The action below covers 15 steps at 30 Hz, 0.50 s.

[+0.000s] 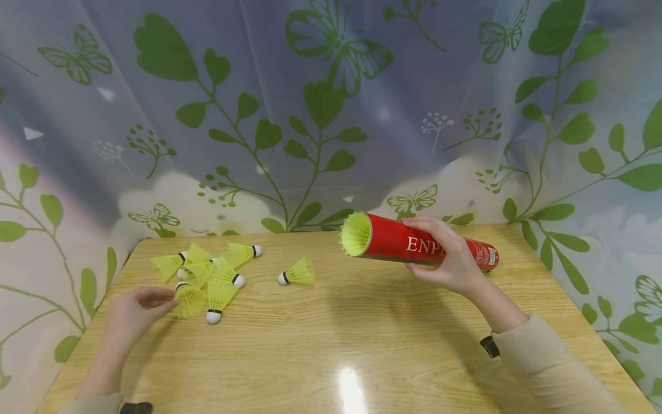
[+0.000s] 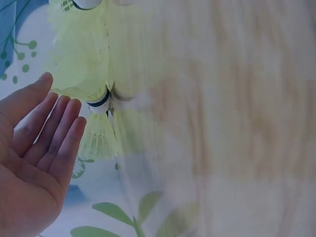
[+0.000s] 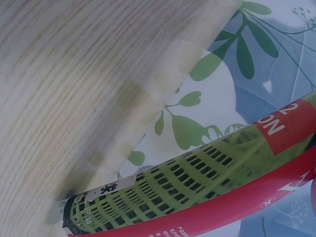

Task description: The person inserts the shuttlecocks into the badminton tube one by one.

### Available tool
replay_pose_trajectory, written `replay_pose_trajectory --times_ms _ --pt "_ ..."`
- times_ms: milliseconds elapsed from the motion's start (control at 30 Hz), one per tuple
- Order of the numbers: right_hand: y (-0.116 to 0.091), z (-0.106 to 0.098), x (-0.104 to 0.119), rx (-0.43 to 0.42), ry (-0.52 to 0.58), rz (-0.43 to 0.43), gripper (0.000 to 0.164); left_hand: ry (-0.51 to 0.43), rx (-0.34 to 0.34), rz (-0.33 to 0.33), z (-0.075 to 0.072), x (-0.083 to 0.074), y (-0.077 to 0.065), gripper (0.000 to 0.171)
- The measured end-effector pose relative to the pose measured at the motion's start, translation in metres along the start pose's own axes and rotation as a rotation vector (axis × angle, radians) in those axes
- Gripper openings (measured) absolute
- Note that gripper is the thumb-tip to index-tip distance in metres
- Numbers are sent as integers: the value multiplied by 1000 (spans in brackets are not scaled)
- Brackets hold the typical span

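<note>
My right hand (image 1: 447, 253) grips a red shuttlecock tube (image 1: 385, 236) around its middle, thumb below and fingers over the top. The tube lies tilted, its mouth pointing left, with the yellow skirt of a shuttlecock (image 1: 355, 234) poking out. Through the clear side of the tube (image 3: 163, 182), yellow netted skirts show in the right wrist view. At the left, my left hand (image 1: 137, 313) reaches a yellow shuttlecock (image 1: 189, 302), fingertips right at its skirt. The left wrist view shows the left hand (image 2: 42, 153) with fingers nearly straight and a gap beside the thumb.
Several yellow shuttlecocks with white heads (image 1: 222, 293) lie in a loose cluster on the wooden table (image 1: 289, 345). Another shuttlecock (image 1: 299, 273) lies apart, toward the middle. A patterned curtain (image 1: 248, 172) hangs behind the table's back edge.
</note>
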State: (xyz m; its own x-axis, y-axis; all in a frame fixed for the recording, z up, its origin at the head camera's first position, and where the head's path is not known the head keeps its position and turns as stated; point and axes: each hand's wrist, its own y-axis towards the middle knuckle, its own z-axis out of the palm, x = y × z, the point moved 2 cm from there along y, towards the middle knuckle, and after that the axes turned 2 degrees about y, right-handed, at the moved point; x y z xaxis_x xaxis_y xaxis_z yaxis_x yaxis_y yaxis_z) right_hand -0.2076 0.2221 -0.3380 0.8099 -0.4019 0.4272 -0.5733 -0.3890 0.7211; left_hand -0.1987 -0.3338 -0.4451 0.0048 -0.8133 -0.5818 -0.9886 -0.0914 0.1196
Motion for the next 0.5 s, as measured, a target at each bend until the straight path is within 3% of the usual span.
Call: replay_pose_trajectory --times_ms 300,500 --pt "-1 -1 0 -3 3 -3 68 46 -72 -48 -5 3 0 31" --pt "-1 -1 -1 -2 6 -3 69 16 -130 -75 -9 6 0 28"
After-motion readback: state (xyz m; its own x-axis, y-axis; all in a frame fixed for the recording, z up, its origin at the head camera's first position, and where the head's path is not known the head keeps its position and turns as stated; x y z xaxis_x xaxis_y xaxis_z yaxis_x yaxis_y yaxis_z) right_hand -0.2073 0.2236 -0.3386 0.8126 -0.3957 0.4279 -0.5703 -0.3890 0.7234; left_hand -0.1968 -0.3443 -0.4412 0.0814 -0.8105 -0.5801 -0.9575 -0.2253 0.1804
